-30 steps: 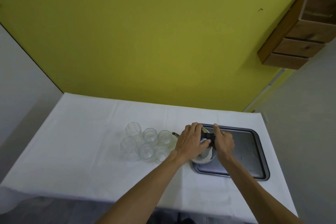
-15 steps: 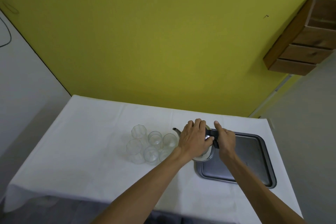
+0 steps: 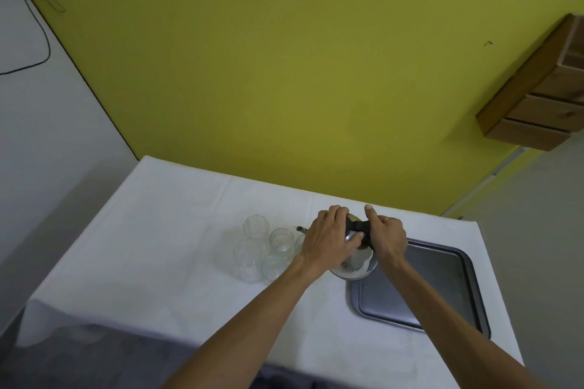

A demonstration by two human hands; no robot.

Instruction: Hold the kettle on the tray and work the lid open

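A shiny steel kettle (image 3: pixel 354 265) with a black handle (image 3: pixel 357 226) is lifted over the left edge of a metal tray (image 3: pixel 442 281). My right hand (image 3: pixel 387 238) grips the black handle. My left hand (image 3: pixel 328 238) curls over the kettle's top on the spout side, and its thumb presses the body. The thin spout (image 3: pixel 300 228) points left toward a cluster of several clear glasses (image 3: pixel 268 249) standing on the white tablecloth (image 3: pixel 158 246).
The table stands against a yellow wall (image 3: pixel 284 88), with a grey wall on the left. A wooden wall shelf (image 3: pixel 543 98) hangs at the right, well above the table. A dark grey surface lies below the table's near edge.
Both hands have lifted the kettle off the tray and carried it left, so its spout now reaches the glasses. The camera has tilted up.
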